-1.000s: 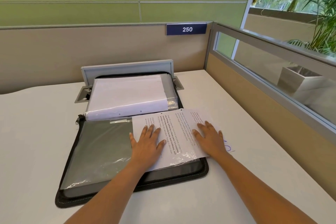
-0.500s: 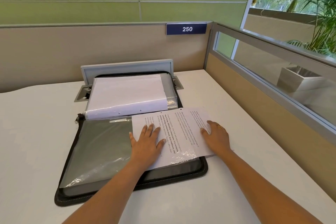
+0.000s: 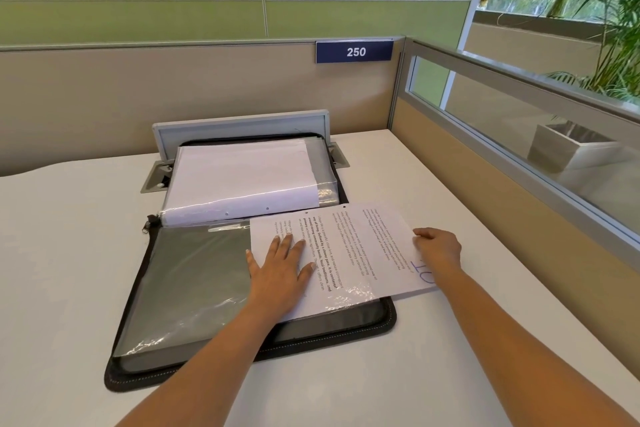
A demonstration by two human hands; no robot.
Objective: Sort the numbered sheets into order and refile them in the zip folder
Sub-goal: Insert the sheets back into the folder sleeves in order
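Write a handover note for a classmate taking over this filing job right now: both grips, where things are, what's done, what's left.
Left grip: flat, pressing the sleeved sheet on the open zip folder.
Right grip: fingers bent on the sheet marked 10; a pinch can't be confirmed.
That sheet overlaps the sleeved one and hangs past the folder onto the desk.
Done: folder unzipped, open. Left: order the sheets, refile, zip shut.

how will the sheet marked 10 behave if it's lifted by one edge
Probably floppy: the sheet is a single thin page, so it would likely droop. Likely light. It may slide easily, since its right part rests on the smooth desk.
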